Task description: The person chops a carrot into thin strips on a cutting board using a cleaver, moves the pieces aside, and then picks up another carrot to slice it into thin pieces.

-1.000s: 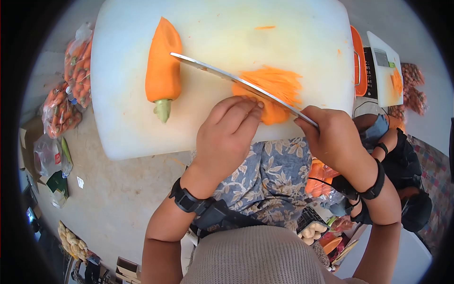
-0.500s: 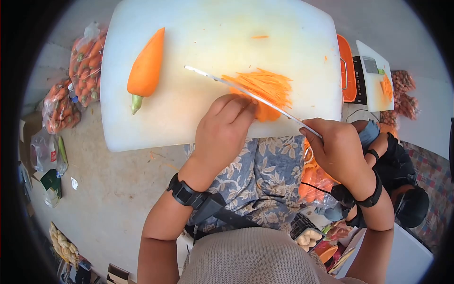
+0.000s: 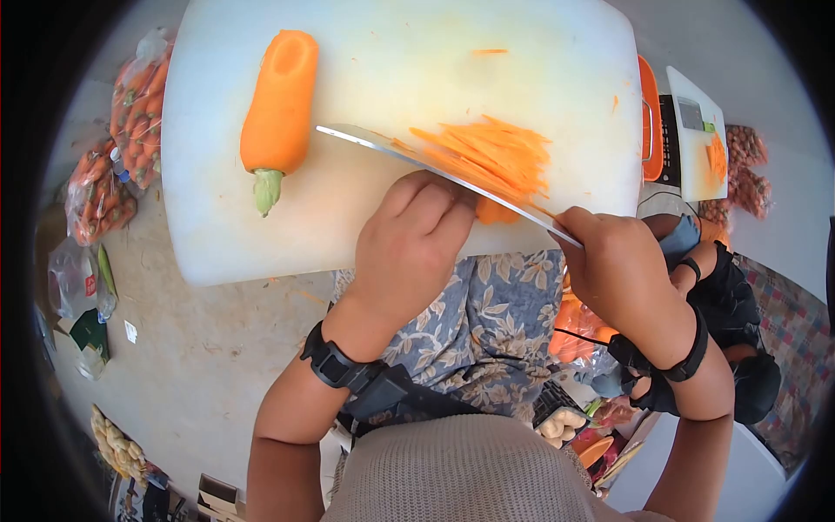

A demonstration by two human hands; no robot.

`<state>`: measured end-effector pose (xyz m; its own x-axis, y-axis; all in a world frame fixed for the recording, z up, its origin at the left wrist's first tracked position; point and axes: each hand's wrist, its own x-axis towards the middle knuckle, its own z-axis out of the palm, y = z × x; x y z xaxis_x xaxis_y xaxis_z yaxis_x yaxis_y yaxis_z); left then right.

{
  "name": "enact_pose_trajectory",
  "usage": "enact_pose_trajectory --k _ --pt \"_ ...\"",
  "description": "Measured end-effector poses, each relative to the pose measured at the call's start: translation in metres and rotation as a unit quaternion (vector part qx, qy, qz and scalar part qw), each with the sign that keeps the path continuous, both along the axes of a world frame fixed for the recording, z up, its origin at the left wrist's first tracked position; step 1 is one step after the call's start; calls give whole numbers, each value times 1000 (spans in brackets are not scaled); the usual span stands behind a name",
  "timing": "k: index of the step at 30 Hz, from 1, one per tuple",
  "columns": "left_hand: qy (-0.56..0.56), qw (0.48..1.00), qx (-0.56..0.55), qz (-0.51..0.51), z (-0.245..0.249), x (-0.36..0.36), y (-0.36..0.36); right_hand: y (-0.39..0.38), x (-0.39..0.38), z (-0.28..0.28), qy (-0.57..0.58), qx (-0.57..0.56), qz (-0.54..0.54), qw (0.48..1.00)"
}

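My right hand (image 3: 613,261) grips a knife (image 3: 417,161), whose long blade slants across the white cutting board (image 3: 365,52) with its tip to the upper left. Beside the blade my left hand (image 3: 413,230) has its fingers curled down on carrot slices (image 3: 494,212), partly hidden by the fingers and knife. A pile of thin carrot shreds (image 3: 500,157) lies just beyond the blade. At the board's left rests a whole peeled carrot (image 3: 277,122) with a green stem stub and a flat cut facet at its far end.
Bags of carrots (image 3: 139,113) stand on the floor to the left. An orange container (image 3: 650,122) sits past the board's right edge. Farther right, a second cutting board (image 3: 696,165) holds carrot shreds, and another person (image 3: 731,304) sits close by.
The blade has shifted slightly left and tilted, showing more of its side. The whole carrot has rolled, now showing its cut facet. Both hands keep their hold; the camera view has shifted a little.
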<state>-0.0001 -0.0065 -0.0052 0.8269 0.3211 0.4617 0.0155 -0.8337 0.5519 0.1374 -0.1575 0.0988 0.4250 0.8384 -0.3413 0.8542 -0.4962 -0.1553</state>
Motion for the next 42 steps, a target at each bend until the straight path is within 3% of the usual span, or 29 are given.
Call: enact_pose_trajectory --k 9,16,22,34,42 --pt "-26 1000 -13 5 2 3 1 19 9 -11 72 66 -84 992" --pt "-36 999 -13 1 0 0 0 1 -6 13 31 104 -50 993" --pt "-37 999 -7 5 -3 -1 0 -10 -4 8 1 71 -10 997" --pt "-23 1000 -6 -2 -3 1 1 16 0 5 12 -48 -29 998" --pt "-36 999 -36 5 -1 2 -1 25 5 -15 99 98 -100 985"
